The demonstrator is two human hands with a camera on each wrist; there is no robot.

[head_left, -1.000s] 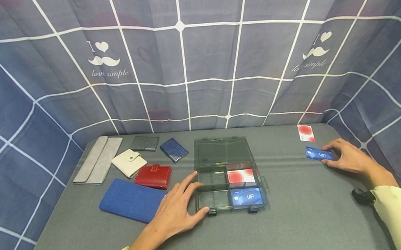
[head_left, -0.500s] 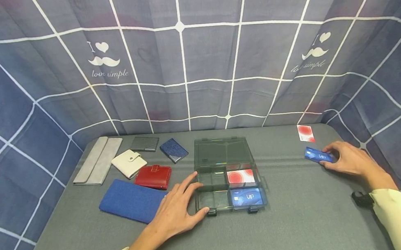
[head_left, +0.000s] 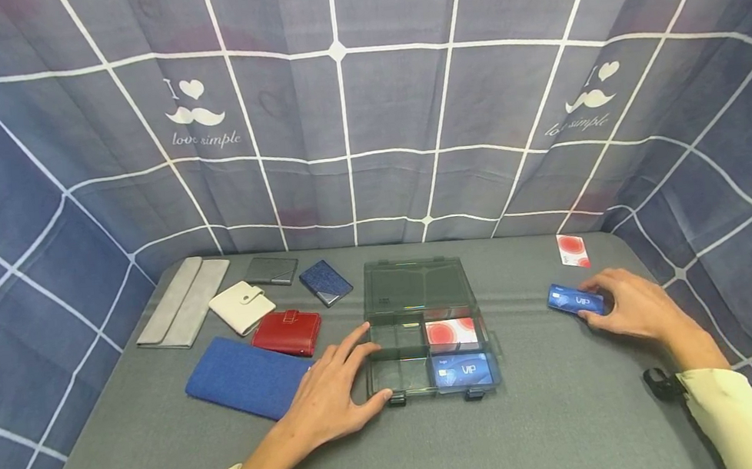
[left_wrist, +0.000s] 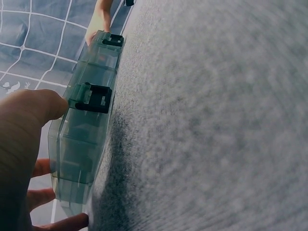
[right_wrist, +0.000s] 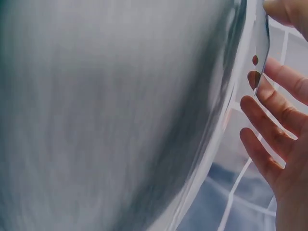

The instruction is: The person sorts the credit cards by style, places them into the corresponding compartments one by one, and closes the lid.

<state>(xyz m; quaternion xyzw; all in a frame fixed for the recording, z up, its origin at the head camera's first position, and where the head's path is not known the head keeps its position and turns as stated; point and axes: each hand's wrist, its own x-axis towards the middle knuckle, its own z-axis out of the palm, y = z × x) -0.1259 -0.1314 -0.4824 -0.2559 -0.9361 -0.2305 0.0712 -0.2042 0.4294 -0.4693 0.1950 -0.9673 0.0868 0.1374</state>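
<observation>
Nearby, cloth: its low creases might catch a card's edge if you drag one; matt, grey, fabric-like.
Left hand: pressing hard could skid or tip the box; your fingers lie loosely spread along its left side, thumb at the front edge beside a latch, with nothing grasped.
Blue wallet: your wrist could nudge it; a flat, cloth-looking oblong, one end hidden by your left hand, contact unclear.
Box: a card lowered askew would probably jam in a compartment; smoky see-through plastic, lid laid back, a boxed VIP card front right and a boxed red card behind it.
Right hand: a slackened pinch might drop the card; your thumb and fingertips nip one end, the other fingers spread apart.
Held card: gripped at one end, it could swivel; thin, glossy, blue, well right of the box, its height hard to judge.
Red wallet: smooth, shiny, strapped.
Cream wallet: squarish, with a snap tab.
Navy holder: speckled, metal-cornered.
Red card: flat beyond your right hand, likely awkward to pick up, being so thin.
Curtain: soft, rippled, white-gridded.
</observation>
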